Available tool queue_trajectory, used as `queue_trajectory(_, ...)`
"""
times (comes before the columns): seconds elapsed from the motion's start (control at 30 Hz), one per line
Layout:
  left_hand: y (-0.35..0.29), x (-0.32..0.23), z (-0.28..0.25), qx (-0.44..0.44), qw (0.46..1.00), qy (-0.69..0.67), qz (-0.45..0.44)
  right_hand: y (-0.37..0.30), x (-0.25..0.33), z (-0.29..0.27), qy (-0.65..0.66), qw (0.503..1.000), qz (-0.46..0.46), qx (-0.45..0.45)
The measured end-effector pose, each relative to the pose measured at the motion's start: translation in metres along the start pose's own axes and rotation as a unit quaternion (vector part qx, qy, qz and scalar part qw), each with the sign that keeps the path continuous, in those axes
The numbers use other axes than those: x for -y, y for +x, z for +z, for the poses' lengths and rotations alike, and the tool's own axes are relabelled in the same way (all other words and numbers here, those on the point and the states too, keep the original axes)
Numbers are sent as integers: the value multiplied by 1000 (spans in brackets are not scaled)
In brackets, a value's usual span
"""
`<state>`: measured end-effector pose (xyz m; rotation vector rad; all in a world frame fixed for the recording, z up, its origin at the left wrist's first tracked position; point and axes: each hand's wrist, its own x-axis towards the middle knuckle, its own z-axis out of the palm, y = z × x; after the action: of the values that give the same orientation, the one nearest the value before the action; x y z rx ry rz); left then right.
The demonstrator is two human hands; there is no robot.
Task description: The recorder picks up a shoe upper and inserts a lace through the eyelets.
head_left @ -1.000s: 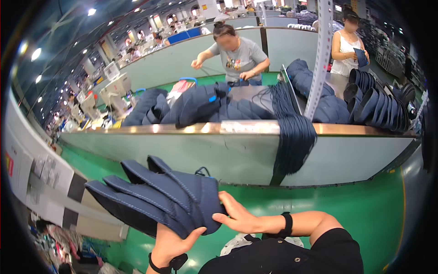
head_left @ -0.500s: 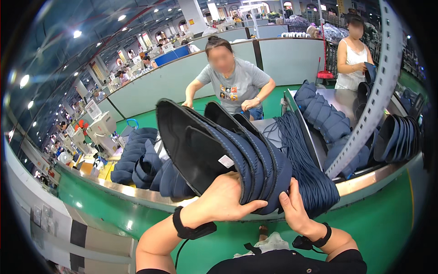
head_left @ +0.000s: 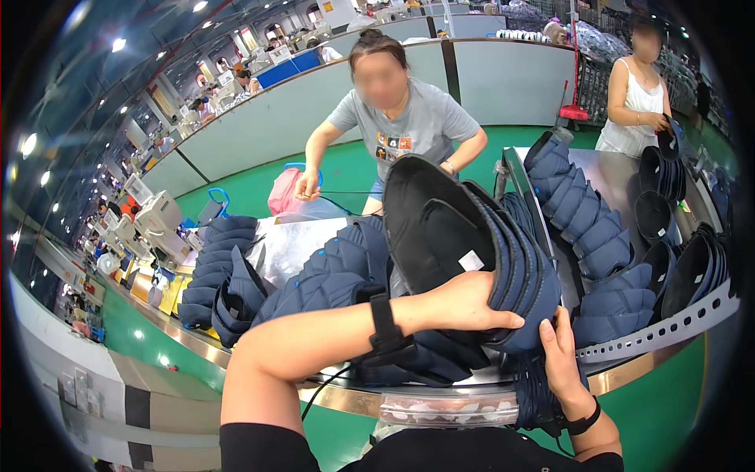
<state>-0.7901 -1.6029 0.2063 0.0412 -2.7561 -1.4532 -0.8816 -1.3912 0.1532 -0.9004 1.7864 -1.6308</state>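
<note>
A nested stack of navy shoe uppers (head_left: pixel 543 287) with black linings stands tilted up in front of me. A white label (head_left: pixel 470 261) shows inside the nearest one. My left hand (head_left: pixel 464 303) reaches into that opening and grips the stack's edges, its thumb lying across them. Against the stack's lower right side, my right hand (head_left: pixel 565 358) holds it between thumb and fingers; part of its grip is hidden. Below the right hand hangs a bundle of dark blue cords (head_left: pixel 532 385). More rows of navy uppers (head_left: pixel 338 263) lie on the bench to the left.
Across the metal bench, a person in a grey shirt (head_left: pixel 401 118) handles a thin dark cord. Another person in white (head_left: pixel 629 102) holds an upper at right. A perforated metal strip (head_left: pixel 661 334) edges the right-hand bench, where more stacked uppers (head_left: pixel 586 204) lie.
The stack has moved right in my hands, and my left forearm now stretches over the bench edge. The view has shifted nearer the bench. The person opposite has drawn one hand out to the side.
</note>
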Motion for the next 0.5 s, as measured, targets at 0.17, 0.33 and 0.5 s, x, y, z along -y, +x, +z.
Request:
queue_trajectory(0.17,28,9,0,77,996,-39,7,-1,-12,-5,-50,996,12,-73)
queue_trajectory(0.33,43,19,6,109,993,-52,2,-2,-15,-5,-37,994,21,-98)
queue_trajectory(0.5,45,38,8,120,988,-100,1,-1,-26,0,-49,992,14,-117)
